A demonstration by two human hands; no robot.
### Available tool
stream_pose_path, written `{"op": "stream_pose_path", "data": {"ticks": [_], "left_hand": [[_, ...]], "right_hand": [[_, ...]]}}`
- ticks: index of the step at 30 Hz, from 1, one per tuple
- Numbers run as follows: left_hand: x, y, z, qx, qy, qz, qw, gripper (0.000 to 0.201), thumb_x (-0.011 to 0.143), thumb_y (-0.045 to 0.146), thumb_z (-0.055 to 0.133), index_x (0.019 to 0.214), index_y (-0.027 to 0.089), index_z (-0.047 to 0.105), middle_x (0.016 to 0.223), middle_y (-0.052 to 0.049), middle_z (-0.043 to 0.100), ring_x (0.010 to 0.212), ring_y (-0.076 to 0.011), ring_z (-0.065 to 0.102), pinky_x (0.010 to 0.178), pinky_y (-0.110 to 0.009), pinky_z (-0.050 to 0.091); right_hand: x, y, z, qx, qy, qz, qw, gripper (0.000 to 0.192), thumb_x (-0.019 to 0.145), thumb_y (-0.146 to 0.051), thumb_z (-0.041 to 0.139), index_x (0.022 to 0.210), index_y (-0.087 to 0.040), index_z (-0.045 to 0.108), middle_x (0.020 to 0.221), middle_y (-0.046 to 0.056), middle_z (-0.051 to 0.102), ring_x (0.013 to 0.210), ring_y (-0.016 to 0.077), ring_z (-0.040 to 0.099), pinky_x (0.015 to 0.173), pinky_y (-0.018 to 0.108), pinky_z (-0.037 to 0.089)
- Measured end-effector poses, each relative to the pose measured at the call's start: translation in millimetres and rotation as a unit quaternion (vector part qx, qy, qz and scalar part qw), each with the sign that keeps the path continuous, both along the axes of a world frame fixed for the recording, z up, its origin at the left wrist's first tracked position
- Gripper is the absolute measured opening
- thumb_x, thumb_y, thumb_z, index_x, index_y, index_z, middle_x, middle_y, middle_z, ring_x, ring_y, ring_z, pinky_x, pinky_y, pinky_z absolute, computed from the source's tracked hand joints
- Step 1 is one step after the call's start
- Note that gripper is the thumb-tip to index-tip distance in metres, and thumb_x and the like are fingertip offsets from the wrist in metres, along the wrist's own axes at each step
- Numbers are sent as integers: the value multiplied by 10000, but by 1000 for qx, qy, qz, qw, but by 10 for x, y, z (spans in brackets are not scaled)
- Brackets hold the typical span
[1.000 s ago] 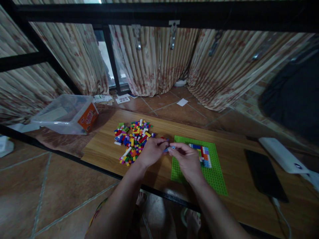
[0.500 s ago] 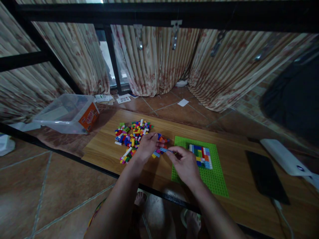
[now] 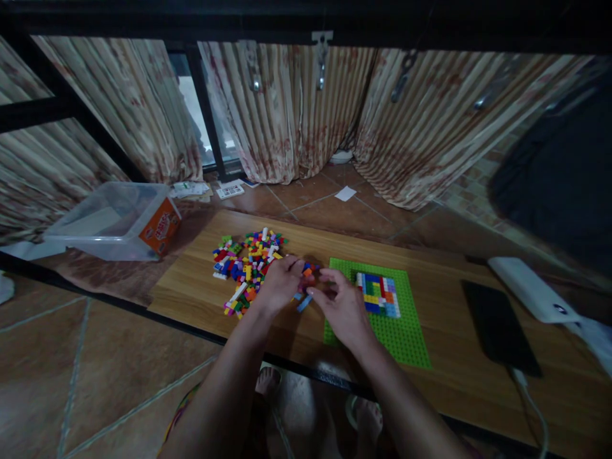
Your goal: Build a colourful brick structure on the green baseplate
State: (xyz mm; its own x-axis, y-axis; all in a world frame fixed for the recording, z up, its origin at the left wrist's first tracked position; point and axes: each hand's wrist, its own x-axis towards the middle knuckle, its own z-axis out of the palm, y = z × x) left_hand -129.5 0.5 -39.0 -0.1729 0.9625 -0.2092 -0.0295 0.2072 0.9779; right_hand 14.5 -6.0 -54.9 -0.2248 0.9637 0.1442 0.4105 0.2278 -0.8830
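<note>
My left hand [image 3: 278, 284] hovers at the right side of a heap of small colourful building bricks [image 3: 248, 271], its fingers stretched loosely over loose pieces. Opposite it, my right hand [image 3: 342, 306] has thumb and index finger apart, and I see nothing between them. Just below the fingertips of both hands is a light blue brick [image 3: 304, 303], on the table. To the right lies a green baseplate [image 3: 406, 344], bearing a flat rectangular build [image 3: 380, 294] of blue, yellow, red, orange, green and white bricks. Small pieces between my hands are partly hidden by fingers.
A wooden tabletop [image 3: 186, 280] carries everything, with a black phone-like slab [image 3: 500, 325] and a white device [image 3: 530, 290] with cables at the right. A clear plastic box [image 3: 115, 220] with an orange label stands beyond the left end. Patterned curtains [image 3: 296, 115] hang behind.
The light blue brick that was in my right fingers now lies on the table, and those fingers have spread. My left hand stays by the heap. The whole view has shifted slightly.
</note>
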Motion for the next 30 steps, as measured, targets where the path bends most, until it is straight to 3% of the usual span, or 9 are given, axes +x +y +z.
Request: {"op": "stream_pose_path", "data": {"ticks": [8, 19, 21, 27, 30], "left_hand": [[159, -64, 21, -14, -25, -59, 998, 248, 820, 355, 582, 698, 139, 583, 556, 30, 532, 472, -70, 502, 472, -176, 425], [33, -93, 141, -29, -54, -114, 992, 181, 789, 281, 603, 701, 124, 620, 542, 3, 600, 458, -75, 536, 482, -181, 433], [22, -83, 148, -24, -45, -104, 993, 183, 797, 272, 588, 692, 125, 616, 535, 7, 596, 448, -73, 526, 470, -178, 421], [-54, -27, 191, -24, -11, 5, 1000, 177, 796, 294, 605, 727, 131, 608, 600, -3, 642, 479, -94, 572, 500, -206, 463], [-76, -17, 212, -22, -7, 18, 1000, 205, 779, 328, 641, 751, 126, 621, 600, -4, 641, 477, -97, 571, 501, -215, 469]], "right_hand": [[22, -8, 132, 84, -7, -18, 996, 115, 824, -273, 597, 908, -219, 652, 854, 34, 654, 759, 161, 606, 707, 293, 481], [24, -66, 131, 43, 82, 20, 996, 164, 846, -280, 579, 969, -228, 675, 860, 25, 677, 759, 155, 630, 729, 291, 496], [29, -64, 125, 40, 90, 21, 995, 171, 845, -279, 583, 979, -222, 673, 864, 28, 681, 764, 156, 632, 733, 292, 496], [71, -64, 106, 51, 30, 19, 998, 178, 841, -270, 590, 984, -220, 682, 891, 42, 663, 767, 158, 620, 722, 296, 502], [104, -70, 74, 47, 9, 36, 998, 197, 842, -239, 577, 1007, -221, 684, 917, 46, 647, 785, 158, 620, 736, 298, 510]]}}
